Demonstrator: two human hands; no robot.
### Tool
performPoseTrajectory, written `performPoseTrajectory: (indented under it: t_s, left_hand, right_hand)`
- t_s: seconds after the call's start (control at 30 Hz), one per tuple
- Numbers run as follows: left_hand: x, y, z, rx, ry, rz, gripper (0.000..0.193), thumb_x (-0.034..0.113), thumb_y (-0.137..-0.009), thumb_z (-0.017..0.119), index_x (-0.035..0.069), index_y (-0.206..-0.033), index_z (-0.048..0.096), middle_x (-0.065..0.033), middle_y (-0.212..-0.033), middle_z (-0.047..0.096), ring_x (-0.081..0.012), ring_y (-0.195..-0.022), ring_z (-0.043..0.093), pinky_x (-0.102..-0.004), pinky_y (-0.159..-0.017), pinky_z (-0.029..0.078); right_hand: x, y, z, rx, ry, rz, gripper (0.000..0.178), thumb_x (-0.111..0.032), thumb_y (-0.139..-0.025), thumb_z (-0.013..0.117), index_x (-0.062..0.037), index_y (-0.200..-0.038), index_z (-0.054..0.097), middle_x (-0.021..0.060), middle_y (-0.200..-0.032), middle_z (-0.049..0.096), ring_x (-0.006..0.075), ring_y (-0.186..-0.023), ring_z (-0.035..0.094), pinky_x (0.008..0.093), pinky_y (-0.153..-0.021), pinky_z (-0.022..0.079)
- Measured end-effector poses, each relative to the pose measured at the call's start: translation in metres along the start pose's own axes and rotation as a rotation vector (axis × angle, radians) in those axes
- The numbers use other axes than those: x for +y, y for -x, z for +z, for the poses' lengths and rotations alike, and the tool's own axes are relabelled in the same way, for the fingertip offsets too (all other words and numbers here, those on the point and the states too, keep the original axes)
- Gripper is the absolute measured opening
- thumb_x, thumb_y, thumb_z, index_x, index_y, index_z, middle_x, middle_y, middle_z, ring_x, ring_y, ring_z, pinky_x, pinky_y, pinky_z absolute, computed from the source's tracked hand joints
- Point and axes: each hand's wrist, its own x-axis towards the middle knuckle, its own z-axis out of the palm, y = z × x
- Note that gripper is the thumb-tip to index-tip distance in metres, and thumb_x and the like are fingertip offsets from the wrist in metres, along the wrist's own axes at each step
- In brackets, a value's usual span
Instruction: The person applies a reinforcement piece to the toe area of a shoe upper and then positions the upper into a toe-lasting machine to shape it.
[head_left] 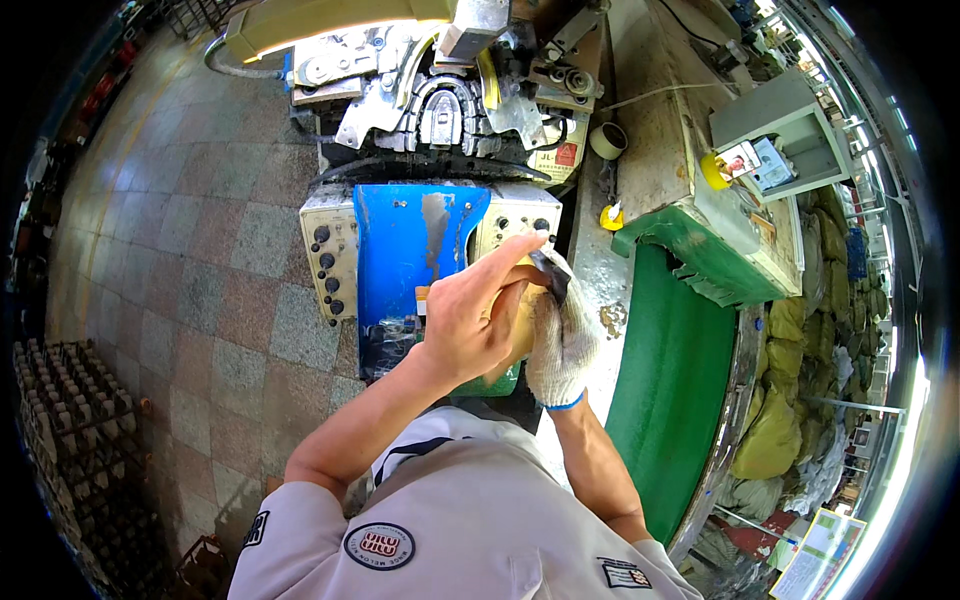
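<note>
My bare left hand [468,318] is closed, its fingers curled and pressed against my right hand in front of my chest. A white knitted glove with a blue cuff covers my right hand [562,345], which is bent round a tan piece [522,335]. Most of that piece is hidden between the hands, so its kind does not show. A dark patch [552,278] shows at the glove's fingers; whether it belongs to the glove or to a held thing is unclear. Both hands are over the right edge of a blue machine panel [400,240].
Ahead stands a machine with metal clamps [442,115] under a lamp [330,25]. Knobbed control boxes [325,262] flank the panel. To the right runs a green conveyor belt [665,390], near a phone [770,162] in a grey box. A loaded rack [75,420] stands left.
</note>
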Motion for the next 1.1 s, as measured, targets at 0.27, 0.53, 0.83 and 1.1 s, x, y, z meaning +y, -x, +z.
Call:
performPoseTrajectory:
  t_s: [0.27,0.53,0.83,1.1]
  left_hand:
    - [0.003,-0.004,-0.004,-0.026,-0.117,-0.003,0.052,-0.019,-0.092,0.060,-0.002,-0.141,0.064,-0.0178,-0.125,0.077,-0.0274,-0.099,0.082,-0.0311,-0.080,0.062]
    - [-0.002,-0.003,-0.004,-0.017,-0.073,-0.054,0.054,-0.019,-0.092,0.061,-0.001,-0.142,0.063,-0.0162,-0.120,0.079,-0.0270,-0.100,0.082,-0.0309,-0.081,0.063]
    - [-0.012,-0.004,0.002,0.053,-0.049,-0.075,0.058,-0.020,-0.090,0.062,-0.001,-0.145,0.061,-0.0187,-0.130,0.075,-0.0283,-0.105,0.081,-0.0323,-0.085,0.064]
    - [-0.008,0.002,0.003,0.045,-0.049,-0.124,0.057,-0.021,-0.091,0.061,-0.003,-0.145,0.060,-0.0178,-0.133,0.074,-0.0286,-0.110,0.080,-0.0338,-0.092,0.064]
  right_hand:
    - [0.011,-0.005,0.004,0.010,0.093,-0.103,0.043,0.005,-0.098,0.061,0.0101,-0.140,0.062,0.0298,-0.141,0.066,0.0447,-0.128,0.067,0.0447,-0.110,0.053]
    - [0.004,-0.001,0.002,0.018,-0.061,-0.053,0.042,0.004,-0.102,0.056,0.0105,-0.142,0.061,0.0265,-0.142,0.067,0.0381,-0.134,0.065,0.0432,-0.115,0.049]
    - [-0.002,-0.008,-0.004,-0.019,0.206,-0.243,0.041,0.003,-0.098,0.057,0.0126,-0.138,0.063,0.0317,-0.141,0.065,0.0473,-0.134,0.063,0.0480,-0.115,0.049]
    - [0.005,-0.008,-0.004,-0.058,0.392,-0.413,0.058,0.009,-0.084,0.055,0.0140,-0.142,0.059,0.0353,-0.142,0.062,0.0503,-0.132,0.063,0.0526,-0.115,0.049]
